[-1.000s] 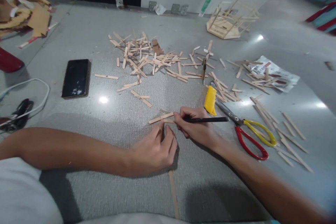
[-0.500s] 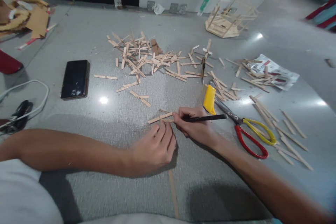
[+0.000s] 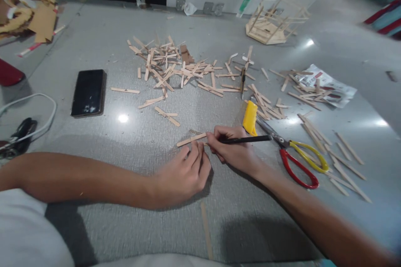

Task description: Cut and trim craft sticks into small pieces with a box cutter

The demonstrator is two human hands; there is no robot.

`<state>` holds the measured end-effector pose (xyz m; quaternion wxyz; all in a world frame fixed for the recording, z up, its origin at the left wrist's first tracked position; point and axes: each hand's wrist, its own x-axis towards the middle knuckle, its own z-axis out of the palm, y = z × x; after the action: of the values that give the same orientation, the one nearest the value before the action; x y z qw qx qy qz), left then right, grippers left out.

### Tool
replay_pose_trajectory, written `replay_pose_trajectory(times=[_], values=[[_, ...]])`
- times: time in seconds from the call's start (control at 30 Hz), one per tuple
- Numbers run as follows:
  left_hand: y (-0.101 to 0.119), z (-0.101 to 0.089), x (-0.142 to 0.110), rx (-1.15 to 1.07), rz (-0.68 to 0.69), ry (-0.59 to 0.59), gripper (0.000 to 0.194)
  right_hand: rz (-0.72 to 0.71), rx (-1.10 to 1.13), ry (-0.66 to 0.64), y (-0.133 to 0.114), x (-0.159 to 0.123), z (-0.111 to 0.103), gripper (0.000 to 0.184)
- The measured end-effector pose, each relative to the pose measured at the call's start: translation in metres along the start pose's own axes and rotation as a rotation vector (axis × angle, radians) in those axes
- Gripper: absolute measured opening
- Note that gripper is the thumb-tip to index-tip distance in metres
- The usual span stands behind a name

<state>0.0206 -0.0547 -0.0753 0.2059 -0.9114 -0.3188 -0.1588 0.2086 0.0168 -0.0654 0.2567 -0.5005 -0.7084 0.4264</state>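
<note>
My right hand (image 3: 232, 148) is closed around a slim black pen (image 3: 247, 139), whose back end sticks out to the right. Its working tip is hidden by my fingers. Beside those fingertips a flat wooden craft stick (image 3: 191, 139) lies slantwise on the grey table. My left hand (image 3: 186, 171) rests just below it, fingers curled and pinched on a second craft stick (image 3: 205, 144), which shows only as a short end between both hands. A yellow-handled cutter (image 3: 249, 119) lies just beyond my right hand, and scissors (image 3: 283, 144) with red and yellow handles are to its right.
Behind my hands spreads a loose pile of craft sticks (image 3: 169, 64). A phone (image 3: 89, 92) and a white cable (image 3: 53, 110) lie at the left. Further back right stands a stick-built frame (image 3: 269, 33), with a white packet (image 3: 338, 87) nearer. Cardboard scraps (image 3: 44, 21) sit at the far left.
Both hands hold nearly the same pose. The black pen's back end has shifted very slightly to the right, and the whole view has moved a touch.
</note>
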Motion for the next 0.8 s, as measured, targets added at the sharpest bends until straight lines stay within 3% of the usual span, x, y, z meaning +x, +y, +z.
replay_pose_trajectory(times=[0.8], values=[[-0.0027, -0.0012, 0.0019, 0.027, 0.043, -0.013, 0.037, 0.03, 0.014, 0.001, 0.0, -0.0004, 0.0, 0.053]])
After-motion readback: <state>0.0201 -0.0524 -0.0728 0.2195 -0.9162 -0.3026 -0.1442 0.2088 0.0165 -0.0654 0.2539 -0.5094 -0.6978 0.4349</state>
